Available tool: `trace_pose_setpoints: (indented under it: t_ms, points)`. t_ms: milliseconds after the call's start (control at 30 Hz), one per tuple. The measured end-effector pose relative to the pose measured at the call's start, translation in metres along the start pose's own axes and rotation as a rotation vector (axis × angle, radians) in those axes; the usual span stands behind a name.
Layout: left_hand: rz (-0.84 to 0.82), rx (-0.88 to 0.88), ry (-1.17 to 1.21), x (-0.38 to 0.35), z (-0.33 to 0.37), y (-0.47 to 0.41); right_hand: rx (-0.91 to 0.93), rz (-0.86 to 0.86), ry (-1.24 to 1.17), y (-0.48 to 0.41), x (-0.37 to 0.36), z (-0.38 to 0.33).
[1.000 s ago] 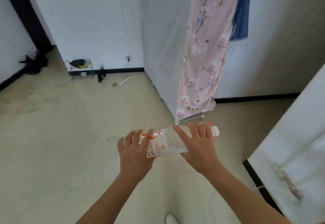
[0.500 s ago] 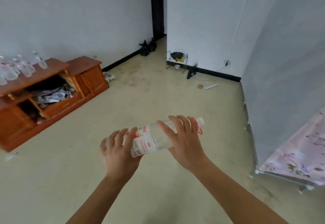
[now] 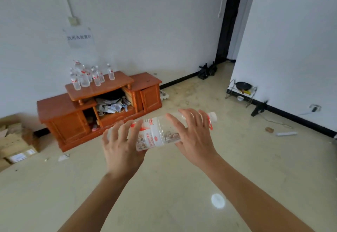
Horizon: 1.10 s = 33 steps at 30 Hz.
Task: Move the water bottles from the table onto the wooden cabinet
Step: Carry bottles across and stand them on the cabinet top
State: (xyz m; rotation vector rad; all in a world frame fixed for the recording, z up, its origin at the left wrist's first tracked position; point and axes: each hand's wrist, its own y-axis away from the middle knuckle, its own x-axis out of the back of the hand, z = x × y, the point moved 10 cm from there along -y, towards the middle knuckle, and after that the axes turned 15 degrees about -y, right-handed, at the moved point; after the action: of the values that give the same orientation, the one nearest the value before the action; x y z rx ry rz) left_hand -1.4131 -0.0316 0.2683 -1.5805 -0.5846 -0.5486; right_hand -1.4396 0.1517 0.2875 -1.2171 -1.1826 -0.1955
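Observation:
A clear water bottle (image 3: 156, 135) with a white and red label lies sideways in front of me, cap to the right. My left hand (image 3: 122, 148) holds its base end and my right hand (image 3: 193, 137) holds its neck end. The wooden cabinet (image 3: 113, 86) stands against the far wall at the left, beyond my hands. Several water bottles (image 3: 87, 76) stand upright in a cluster on its raised top. The table is out of view.
Cardboard boxes (image 3: 16, 144) sit on the floor left of the cabinet. The cabinet's open middle shelf is stuffed with clutter (image 3: 113, 104). A wire rack with a pan (image 3: 241, 90) stands by the right wall, black bags (image 3: 207, 70) lie near the doorway, and small litter dots the floor.
My view has swung left, away from the hanging floral cloth and onto the cabinet, which now appears larger and more central. Both hands keep the same hold on the bottle.

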Motion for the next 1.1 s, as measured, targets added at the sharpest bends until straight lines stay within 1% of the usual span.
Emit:
trace_pose_setpoints:
  t_ms: [133,167,300,467,533,567,633,700,833,933,1033,1100]
  points:
    - [0.034,-0.024,-0.014,-0.051,-0.026,-0.051,-0.003,0.043,0.001,-0.063,-0.038,0.023]
    - [0.033,-0.026,-0.014,-0.074,-0.034,-0.067,-0.004,0.056,-0.010,-0.083,-0.055,0.033]
    - [0.016,-0.036,-0.035,-0.142,-0.050,-0.114,-0.037,0.087,-0.018,-0.137,-0.109,0.066]
    - [-0.060,-0.053,-0.067,-0.241,-0.071,-0.197,-0.098,0.123,-0.043,-0.226,-0.179,0.125]
    - [-0.025,-0.068,-0.080,-0.264,-0.087,-0.230,-0.108,0.141,-0.059,-0.264,-0.198,0.138]
    - [-0.004,-0.072,-0.086,-0.281,-0.103,-0.255,-0.100,0.155,-0.077,-0.297,-0.214,0.145]
    - [0.020,-0.054,-0.122,-0.289,-0.124,-0.278,-0.060,0.186,-0.095,-0.329,-0.225,0.140]
    - [0.004,-0.011,-0.141,-0.315,-0.161,-0.305,-0.023,0.205,-0.120,-0.378,-0.253,0.137]
    - [0.006,0.038,-0.173,-0.362,-0.234,-0.343,0.037,0.172,-0.156,-0.464,-0.314,0.118]
    - [0.025,0.079,-0.188,-0.402,-0.289,-0.369,0.089,0.192,-0.143,-0.525,-0.360,0.102]
    - [0.032,0.093,-0.182,-0.454,-0.354,-0.401,0.101,0.177,-0.118,-0.591,-0.420,0.089]
    - [0.020,0.087,-0.171,-0.485,-0.389,-0.423,0.076,0.164,-0.128,-0.628,-0.451,0.083]
